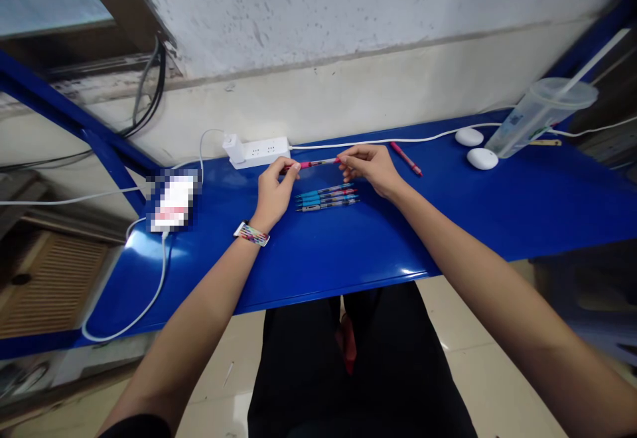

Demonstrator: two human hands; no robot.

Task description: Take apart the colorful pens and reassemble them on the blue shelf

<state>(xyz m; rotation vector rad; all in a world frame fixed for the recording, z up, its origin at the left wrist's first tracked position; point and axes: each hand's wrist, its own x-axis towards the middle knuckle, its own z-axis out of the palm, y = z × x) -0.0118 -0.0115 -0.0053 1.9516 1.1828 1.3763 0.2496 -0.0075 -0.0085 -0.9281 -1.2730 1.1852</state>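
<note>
Just above frame centre, the left hand (275, 188) and right hand (374, 170) reach forward, each grip pinched closed on one end of a pink-and-clear plastic pen (323, 161) over the glossy blue surface (323, 255); its covered ends are unclear.

Table (378, 245): blue, glossy. Landmark: row of blue and grey pens (316, 202), side by side. White power strip (266, 150) lies behind and left of the row; white cable (398, 140) runs from it behind and off to the right. Red pen (407, 160): right of the row, farther back, slanted. Farther right of the row: two white rounded pieces (482, 158), near a clear cup (522, 123) with straw (597, 56).
</note>
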